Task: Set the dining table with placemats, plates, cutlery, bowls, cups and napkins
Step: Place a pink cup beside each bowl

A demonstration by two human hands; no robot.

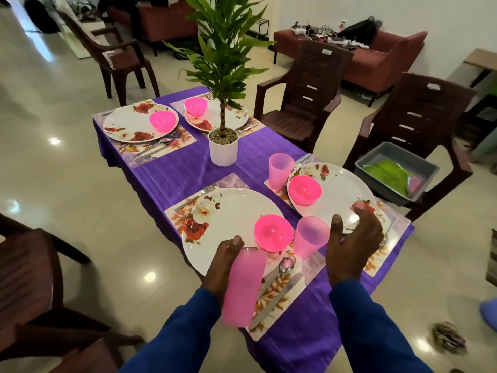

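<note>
The left hand [224, 261] grips stacked pink cups [243, 288]; the right hand [352, 243] hovers, fingers loosely spread, beside a standing cup [310, 236]. Each plate [226, 224] holds a pink bowl [273, 232].

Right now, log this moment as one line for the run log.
stage: placing cups | left hand: grips stacked pink cups | right hand: open beside near cup | far settings: no cups | napkins: none on table
</note>
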